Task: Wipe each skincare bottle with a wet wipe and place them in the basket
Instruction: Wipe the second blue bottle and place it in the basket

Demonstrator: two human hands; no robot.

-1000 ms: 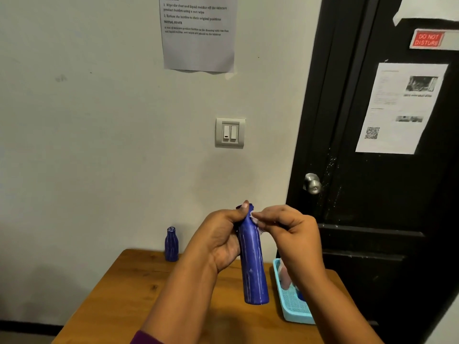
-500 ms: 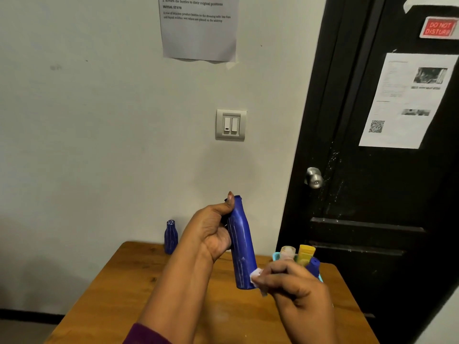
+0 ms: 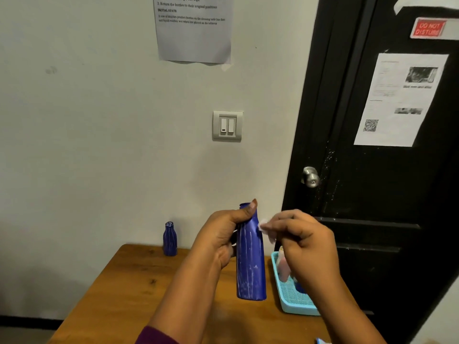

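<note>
Head view: my left hand [image 3: 223,239] has its grip wrapped round the upper part of the tall blue bottle [image 3: 250,264], with the thumb laid up the neck to the top end. The bottle is upright, lifted above the table [image 3: 139,281] as far as I can judge, and just left of the basket [image 3: 298,309]. My right hand [image 3: 305,247] has its grip pinched on the wet wipe [image 3: 263,224], a small white wad pressed against the bottle's right shoulder, just below the thumb tip. Pale streaks run down the body to the base, so I judge the wiping step only partly done. Procedure: draw the wipe from shoulder to base in one straight stroke with firm contact. Turn the bottle a part-turn in the left grip and repeat until every face is covered. Move the left grip lower at some stage, because the area under those fingers cannot be reached as held. Refold the wad if it loads up. Hold the neck firmly, as a wetted surface may slip. The basket holds at least a pale bottle [image 3: 283,266]; my right hand hides the rest. A small blue bottle [image 3: 170,239] stands at the table's far edge by the wall, well apart, and I judge it awaits its turn.
</note>
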